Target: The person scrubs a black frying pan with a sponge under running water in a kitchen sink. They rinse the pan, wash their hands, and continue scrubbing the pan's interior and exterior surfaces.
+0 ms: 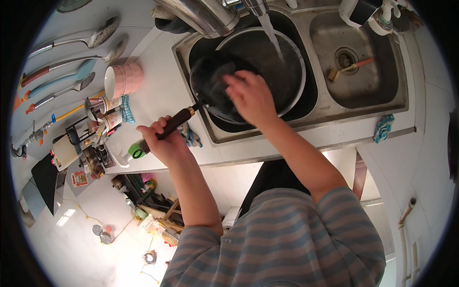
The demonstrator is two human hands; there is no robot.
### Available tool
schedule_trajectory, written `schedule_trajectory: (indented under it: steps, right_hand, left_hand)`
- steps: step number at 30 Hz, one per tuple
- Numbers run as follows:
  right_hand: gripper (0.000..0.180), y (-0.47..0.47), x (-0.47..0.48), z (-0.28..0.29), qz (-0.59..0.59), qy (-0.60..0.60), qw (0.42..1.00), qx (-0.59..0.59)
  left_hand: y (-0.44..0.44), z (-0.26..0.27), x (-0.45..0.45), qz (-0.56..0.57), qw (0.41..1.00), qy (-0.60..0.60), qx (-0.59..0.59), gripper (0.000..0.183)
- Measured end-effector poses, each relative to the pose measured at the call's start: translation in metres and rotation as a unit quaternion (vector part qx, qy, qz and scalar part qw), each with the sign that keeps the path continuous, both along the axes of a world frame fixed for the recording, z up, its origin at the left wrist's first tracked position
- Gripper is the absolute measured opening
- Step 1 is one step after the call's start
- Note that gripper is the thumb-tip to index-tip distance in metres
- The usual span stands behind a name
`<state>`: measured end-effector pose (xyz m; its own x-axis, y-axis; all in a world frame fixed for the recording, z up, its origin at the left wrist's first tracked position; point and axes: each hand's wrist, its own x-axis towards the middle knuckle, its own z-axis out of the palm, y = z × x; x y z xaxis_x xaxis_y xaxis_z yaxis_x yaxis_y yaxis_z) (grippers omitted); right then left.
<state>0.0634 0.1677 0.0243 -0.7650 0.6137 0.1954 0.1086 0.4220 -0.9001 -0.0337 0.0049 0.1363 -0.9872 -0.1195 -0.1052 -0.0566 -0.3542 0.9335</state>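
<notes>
My left hand [163, 140] grips the brown handle [175, 123] of a black pan [208, 80], which is tilted over the left basin of a steel sink [183, 59]. Beneath it in the same basin rests a larger round dark pan [294, 80] with a pale metal rim. Water [270, 34] streams from the faucet [255, 6] into the larger pan. My right hand [252, 95] is motion-blurred over the inside of the black pan. A greyish patch shows at its fingertips, but I cannot tell whether it is a scrubber held there.
A wooden-handled brush [353, 68] lies in the right basin. A stainless steel container [208, 18] stands behind the left basin. Stacked pink bowls [125, 79] sit at left, below hanging utensils [75, 43]. Checked cloths [383, 129] [192, 135] lie along the counter's front.
</notes>
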Motion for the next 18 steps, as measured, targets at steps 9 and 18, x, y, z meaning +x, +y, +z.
schedule_trajectory:
  steps: [9,18]
  right_hand:
    - [0.024,0.064,0.004,-0.143,-0.133,-0.252,0.947,0.146]
    - [0.035,0.025,0.039,-0.031,0.000,-0.087,0.991,-0.101]
  left_hand:
    - [-0.049,-0.027,-0.015,0.085,0.991,-0.081,0.071,0.040]
    - [-0.065,-0.044,-0.028,0.144,0.968,-0.167,0.117,0.042]
